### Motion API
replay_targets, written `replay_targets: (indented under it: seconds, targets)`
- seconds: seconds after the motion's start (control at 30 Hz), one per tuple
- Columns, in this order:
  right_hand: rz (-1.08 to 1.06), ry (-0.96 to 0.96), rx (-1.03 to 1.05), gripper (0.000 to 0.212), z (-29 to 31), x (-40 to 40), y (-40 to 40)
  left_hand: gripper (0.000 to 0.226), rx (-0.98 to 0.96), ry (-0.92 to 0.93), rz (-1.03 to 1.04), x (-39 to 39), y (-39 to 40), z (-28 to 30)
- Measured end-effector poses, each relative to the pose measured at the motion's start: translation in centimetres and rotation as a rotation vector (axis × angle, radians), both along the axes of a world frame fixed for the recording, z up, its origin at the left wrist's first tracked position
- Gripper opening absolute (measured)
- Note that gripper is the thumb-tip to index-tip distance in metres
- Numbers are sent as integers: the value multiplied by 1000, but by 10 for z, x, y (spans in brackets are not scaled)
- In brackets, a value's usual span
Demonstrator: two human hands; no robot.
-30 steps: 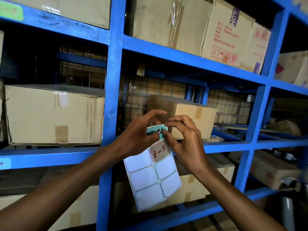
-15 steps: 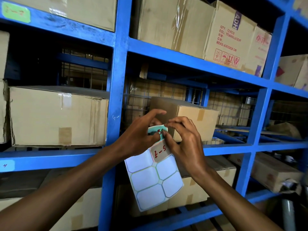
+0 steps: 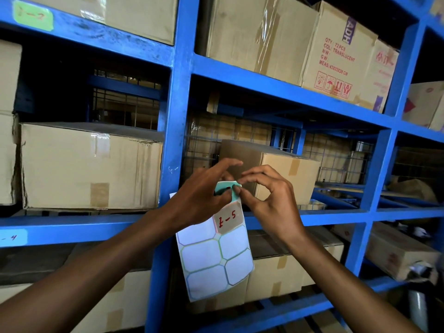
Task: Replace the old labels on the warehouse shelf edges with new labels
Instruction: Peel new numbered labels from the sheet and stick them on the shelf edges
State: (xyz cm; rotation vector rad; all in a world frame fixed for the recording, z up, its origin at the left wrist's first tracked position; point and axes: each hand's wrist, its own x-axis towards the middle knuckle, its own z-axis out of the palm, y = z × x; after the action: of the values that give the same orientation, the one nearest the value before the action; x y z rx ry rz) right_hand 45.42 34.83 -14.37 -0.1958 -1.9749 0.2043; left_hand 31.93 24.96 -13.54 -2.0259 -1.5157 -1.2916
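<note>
A white sticker sheet with several blank labels hangs in front of the blue shelf edge. My left hand pinches the sheet at its top. A pale green label at the sheet's top is partly lifted, its edge between the thumb and forefinger of my right hand. Below it on the sheet is a label marked "1-5" in red. A green label is stuck on the upper left shelf edge, and a light blue label marked "-4" on the left middle edge.
Blue metal racking fills the view, with a thick upright post just left of my hands. Cardboard boxes sit on every level, one box directly behind my hands. Wire mesh backs the middle bay.
My hands and the sheet stay at the same place. The green label has lifted a little further from the sheet under my right fingers.
</note>
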Motion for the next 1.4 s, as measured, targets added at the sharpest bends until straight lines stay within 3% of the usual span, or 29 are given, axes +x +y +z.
replay_targets:
  seconds: [0.7,1.03,1.4]
  targets:
    - [-71,45,101,18,-4,1,-2,48,-3,0,6,0,2,0]
    - [55,-1,-75,11,0,4,0,49,-30,8,4,4,2,0]
    - [30,36,-18,21,2,7,-2,49,21,-5,-36,5,3,4]
